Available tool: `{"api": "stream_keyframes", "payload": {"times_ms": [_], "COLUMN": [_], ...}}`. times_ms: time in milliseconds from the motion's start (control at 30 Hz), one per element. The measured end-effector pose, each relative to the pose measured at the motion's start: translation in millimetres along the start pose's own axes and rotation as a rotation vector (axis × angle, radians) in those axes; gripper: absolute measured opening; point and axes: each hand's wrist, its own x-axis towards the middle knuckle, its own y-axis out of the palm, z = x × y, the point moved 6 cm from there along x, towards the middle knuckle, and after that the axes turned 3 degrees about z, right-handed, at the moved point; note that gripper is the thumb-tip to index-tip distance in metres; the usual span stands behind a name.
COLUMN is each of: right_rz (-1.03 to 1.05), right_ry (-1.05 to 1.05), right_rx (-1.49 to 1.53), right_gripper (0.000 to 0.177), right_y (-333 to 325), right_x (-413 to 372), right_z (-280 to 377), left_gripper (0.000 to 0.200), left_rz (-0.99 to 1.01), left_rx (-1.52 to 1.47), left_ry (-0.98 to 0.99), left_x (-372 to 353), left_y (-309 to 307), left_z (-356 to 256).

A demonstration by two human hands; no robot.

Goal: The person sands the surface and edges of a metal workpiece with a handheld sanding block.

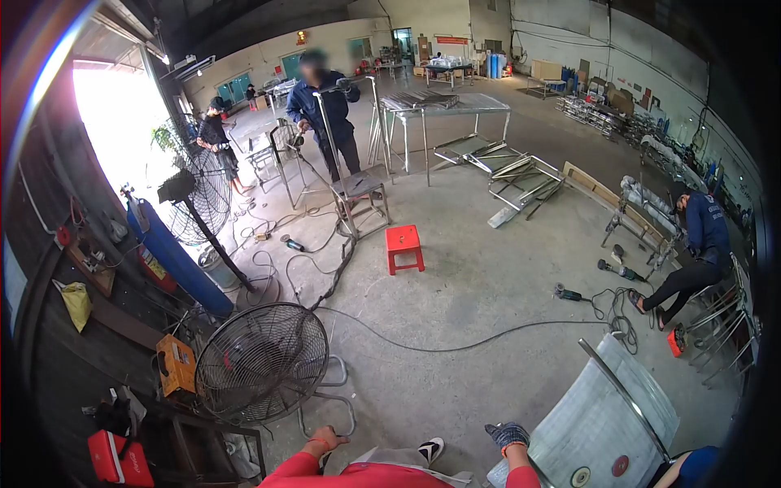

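My left hand (pixel 328 439), bare with an orange band at the wrist, is low in the view beside the curved metal foot (pixel 351 413) of a large black fan (pixel 262 363). Its fingers are partly apart and nothing shows in them. My right hand (pixel 508 437) wears a dark patterned knit glove, its fingers curled together; what they hold, if anything, is hidden. Just right of it is a surface covered in pale wrap (pixel 569 415). On that surface lie a metal tube (pixel 625 397), a pale disc (pixel 580 477) and a red disc (pixel 621 465).
A red stool (pixel 404 248) stands ahead. Cables (pixel 455 350) and grinders (pixel 567 293) lie on the floor. One person (pixel 325 114) stands at a metal frame; another (pixel 704 236) sits at the right. A blue cylinder (pixel 175 256) leans at the left, near an orange case (pixel 175 364).
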Motion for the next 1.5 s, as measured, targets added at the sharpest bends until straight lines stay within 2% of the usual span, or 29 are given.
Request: {"api": "stream_keyframes", "payload": {"times_ms": [100,167,200,300,333,400,533,600,700,767,933,1033,1133,1233,1333,1367,1400,1500], "right_rz": [0.04,-0.049,-0.049,-0.271,-0.276,-0.355,-0.504,-0.418,-0.513,-0.483,-0.431,-0.494,-0.573,-0.728,-0.728,-0.752,-0.866,-0.852], "right_ry": [-0.009,0.147,0.157,0.049,0.055,-0.086,-0.096,-0.147,-0.139,-0.125,-0.046,-0.087,-0.201,-0.172,-0.146,-0.175,-0.216,-0.156], "right_rx": [-0.047,-0.049,-0.045,0.007,0.017,0.115,0.098,0.012,-0.058,-0.065,-0.101,-0.067,-0.001,-0.051,-0.061,-0.035,-0.022,0.034], "right_gripper": [0.063,0.061,0.061,0.053,0.053,0.05,0.048,0.049,0.046,0.044,0.041,0.037,0.039,0.049,0.049,0.044,0.036,0.023], "right_y": [3,-3,-1,-4,-3,-2,7,1,6,2,0,5,4,17,27,26,27,34], "right_x": [7,-1,-4,-4,-7,-18,-33,-44,-34,-33,-21,-15,-38,-47,-58,-68,-73,-59], "right_z": [11,15,20,30,26,20,-17,-16,-11,1,28,29,15,-16,-44,-48,-50,-53], "left_gripper": [0.081,0.081,0.081,0.08,0.079,0.078,0.07,0.067,0.06,0.056,0.048,0.056,0.055,0.058,0.06,0.059,0.059,0.053], "left_rz": [0.004,0.014,0.026,0.006,-0.022,-0.045,-0.062,-0.084,-0.12,-0.132,-0.029,-0.051,-0.031,-0.166,0.0,0.07,0.122,0.126], "left_rx": [0.035,0.06,0.065,0.046,0.013,0.018,-0.06,-0.068,-0.046,-0.018,0.088,0.064,0.023,-0.077,-0.002,0.064,0.128,0.139], "left_ry": [-0.002,-0.002,0.01,0.06,0.086,0.105,0.171,0.157,0.16,0.177,0.095,0.081,0.11,0.24,0.172,0.141,0.13,0.225], "left_x": [3,1,-1,9,12,16,5,14,28,26,21,29,32,29,37,36,42,41], "left_y": [2,7,4,0,-4,-12,-37,-30,-13,-13,0,5,6,1,19,25,24,26], "left_z": [4,-1,-7,-21,-27,-41,-79,-76,-61,-54,-21,-6,-8,-22,-28,-30,-40,-63]}}
